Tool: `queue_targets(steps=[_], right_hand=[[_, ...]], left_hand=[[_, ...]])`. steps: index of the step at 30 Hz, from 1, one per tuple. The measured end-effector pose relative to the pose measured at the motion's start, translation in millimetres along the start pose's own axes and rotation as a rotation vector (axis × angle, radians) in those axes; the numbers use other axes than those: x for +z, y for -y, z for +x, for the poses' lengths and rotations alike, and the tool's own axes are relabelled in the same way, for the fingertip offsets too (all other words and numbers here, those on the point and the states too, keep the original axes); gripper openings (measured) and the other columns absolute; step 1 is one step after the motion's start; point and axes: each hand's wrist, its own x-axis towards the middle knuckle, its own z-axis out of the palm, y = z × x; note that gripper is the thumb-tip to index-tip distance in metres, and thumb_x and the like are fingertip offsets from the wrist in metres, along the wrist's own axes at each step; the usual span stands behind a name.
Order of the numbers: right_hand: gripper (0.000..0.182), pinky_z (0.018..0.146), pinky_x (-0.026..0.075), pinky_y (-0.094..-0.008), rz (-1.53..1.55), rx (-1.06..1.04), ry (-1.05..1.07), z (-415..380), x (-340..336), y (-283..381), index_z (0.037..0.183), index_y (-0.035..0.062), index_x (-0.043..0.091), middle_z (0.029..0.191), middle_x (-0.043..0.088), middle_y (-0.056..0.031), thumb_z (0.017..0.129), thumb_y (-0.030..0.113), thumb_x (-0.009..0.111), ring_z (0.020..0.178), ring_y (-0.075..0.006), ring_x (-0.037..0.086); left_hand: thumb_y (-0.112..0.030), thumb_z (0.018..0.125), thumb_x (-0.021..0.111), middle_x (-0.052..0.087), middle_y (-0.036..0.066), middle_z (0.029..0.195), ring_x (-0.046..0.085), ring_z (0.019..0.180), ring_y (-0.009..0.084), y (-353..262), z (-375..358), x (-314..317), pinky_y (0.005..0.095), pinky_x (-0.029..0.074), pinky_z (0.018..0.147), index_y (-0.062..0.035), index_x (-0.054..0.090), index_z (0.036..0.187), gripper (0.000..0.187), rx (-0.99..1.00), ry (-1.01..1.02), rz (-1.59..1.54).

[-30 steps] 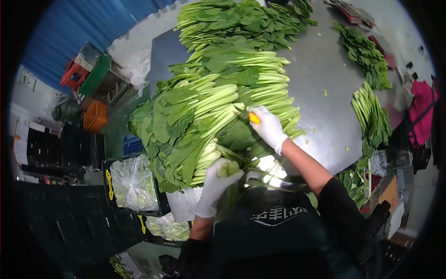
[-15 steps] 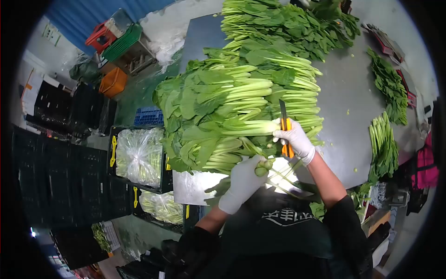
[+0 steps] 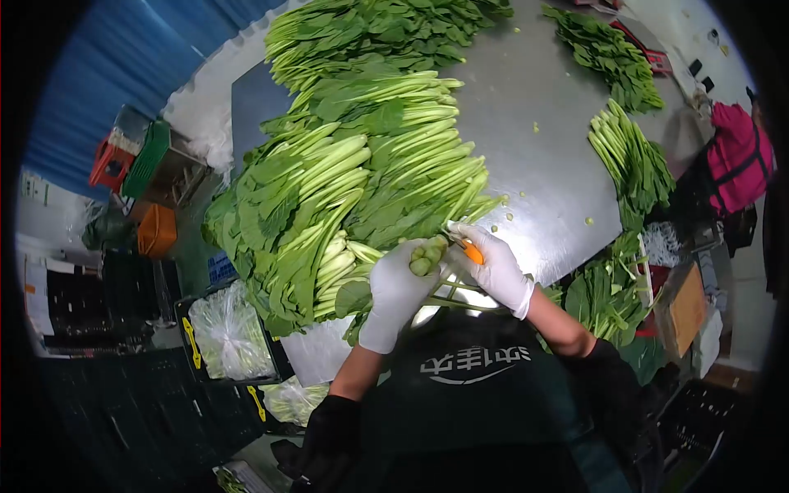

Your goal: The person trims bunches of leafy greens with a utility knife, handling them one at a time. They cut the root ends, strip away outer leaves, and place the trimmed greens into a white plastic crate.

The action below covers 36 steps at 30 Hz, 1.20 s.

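My gloved left hand (image 3: 396,287) is closed round a small bunch of leafy green stalks (image 3: 426,258), their pale cut ends facing up beside the thumb. Right beside it, my gloved right hand (image 3: 498,269) grips an orange-handled knife (image 3: 472,251). The knife's blade is mostly hidden, close to the stalk ends. Leaves and stems from the held bunch hang below my hands. Just beyond lies a large pile of leafy greens (image 3: 329,168) with pale stems, layered over the metal table (image 3: 526,156).
More greens (image 3: 631,156) lie along the table's right side. Small cut stem ends are scattered on the metal. At left, a black crate (image 3: 283,361) holds greens in clear plastic. A cardboard box (image 3: 680,308) and loose leaves (image 3: 604,300) are at lower right.
The view has shifted toward the right. My right hand has come from the pile to my left hand with the knife; the stalk it was at is no longer by its fingers.
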Motion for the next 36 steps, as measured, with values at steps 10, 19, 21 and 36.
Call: queue_targets(steps=[10,19,21,36], right_hand=[[0.037,0.074,0.05,-0.0423,-0.294,0.226,0.247,-19.9,-4.7,-11.2,0.111,0.0035,0.057,0.098,0.063,-0.0181,0.078,0.017,0.064,0.084,-0.0365,0.062],[0.028,0.068,0.048,-0.039,-0.075,0.627,0.314,-31.9,-23.0,-59.2,0.091,0.0016,0.065,0.076,0.062,-0.0218,0.083,0.027,0.058,0.071,-0.0356,0.061],[0.027,0.068,0.048,-0.0382,-0.109,0.559,0.237,-24.9,-28.0,-55.1,0.093,0.0016,0.064,0.076,0.063,-0.022,0.082,0.026,0.059,0.071,-0.0357,0.061],[0.026,0.07,0.049,-0.0342,-0.081,0.374,0.008,-21.3,-30.3,-42.8,0.102,-0.0004,0.061,0.083,0.064,-0.0206,0.081,0.014,0.063,0.074,-0.0306,0.063]], left_hand=[[-0.018,0.063,0.077,0.068,0.015,0.086,0.067,0.076,0.0251,0.3,-5.6,6.2,0.0306,0.052,0.071,0.0001,0.065,0.098,0.041,0.035,-0.135,0.077],[-0.01,0.067,0.072,0.064,0.01,0.092,0.06,0.087,0.0173,-2.7,-16.2,-105.1,0.03,0.047,0.084,0.0013,0.061,0.105,0.041,-0.07,-0.284,-0.847],[-0.01,0.07,0.07,0.057,0.012,0.102,0.056,0.094,0.0224,20.7,-15.7,-137.6,0.0339,0.045,0.091,-0.0004,0.048,0.12,0.055,0.098,-0.415,-1.286],[0.001,0.069,0.074,0.059,-0.003,0.09,0.056,0.085,0.0131,137.5,1.9,-153.5,0.0353,0.046,0.088,-0.0132,0.058,0.113,0.049,1.07,-0.044,-1.911]])
